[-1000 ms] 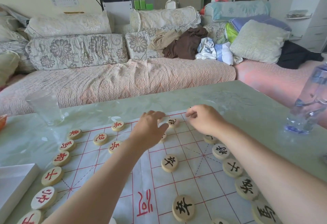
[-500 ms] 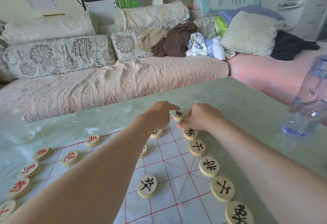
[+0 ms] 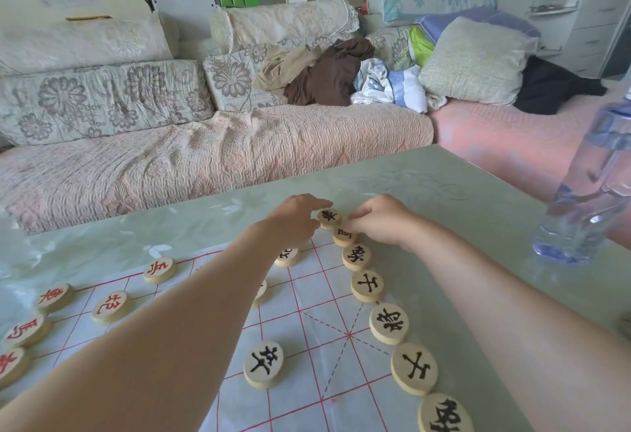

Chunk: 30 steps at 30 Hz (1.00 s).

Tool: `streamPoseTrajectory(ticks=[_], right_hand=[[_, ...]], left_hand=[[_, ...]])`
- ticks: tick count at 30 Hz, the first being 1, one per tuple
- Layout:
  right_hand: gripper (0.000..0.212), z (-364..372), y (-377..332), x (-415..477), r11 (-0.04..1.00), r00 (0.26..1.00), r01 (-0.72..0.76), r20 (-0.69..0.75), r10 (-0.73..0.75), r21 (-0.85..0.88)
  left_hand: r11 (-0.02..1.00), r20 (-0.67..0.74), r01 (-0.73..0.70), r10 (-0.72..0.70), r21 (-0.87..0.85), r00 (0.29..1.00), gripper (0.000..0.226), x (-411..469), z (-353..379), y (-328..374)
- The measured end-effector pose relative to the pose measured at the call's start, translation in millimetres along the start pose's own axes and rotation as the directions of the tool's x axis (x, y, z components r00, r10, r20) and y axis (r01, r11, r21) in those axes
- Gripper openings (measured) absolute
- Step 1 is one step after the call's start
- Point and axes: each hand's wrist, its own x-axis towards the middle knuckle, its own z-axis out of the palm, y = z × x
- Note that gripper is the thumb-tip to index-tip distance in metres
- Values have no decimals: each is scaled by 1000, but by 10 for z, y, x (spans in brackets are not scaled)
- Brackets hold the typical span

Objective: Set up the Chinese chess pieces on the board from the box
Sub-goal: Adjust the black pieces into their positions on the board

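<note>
Both your hands meet at the far corner of the board, above centre of the frame: the left hand, fingers loosely curled, touches the corner piece with a fingertip, while the right hand pinches closed around the second piece just beside it. These discs look like light, stiff, smooth wood, so grip them by the rim between thumb and finger. They will probably skate on the thin, creased sheet (it lies on a glossy green worktop), so press down rather than push. The black row curves down the right.
</note>
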Motion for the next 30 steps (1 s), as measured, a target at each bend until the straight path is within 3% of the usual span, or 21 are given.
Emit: streamPoseTrajectory(ticks=[3,8,14,17,21,30], right_hand=[[22,17,28,-14,999,999,38,-29,-38,-25],[16,30,53,-15,996,995,85,-46,-85,-7],[21,27,132,5,994,993,96,-68,-92,51],[5,39,128,-3,995,992,96,-82,-92,42],[4,59,124,3,994,991,103,-92,-99,36],[28,28,174,48,994,994,97,-61,-94,57]], left_hand=[[999,-36,-17,18,39,999,35,1,-4,47],[996,-88,42,-35,82,996,28,1,-13,98],[994,-87,50,-59,-102,994,39,16,32,114],[995,-59,65,-69,-73,996,35,30,75,112],[992,-73,63,-72,-114,995,36,28,103,104],[997,-59,15,-19,-69,998,41,33,114,120]])
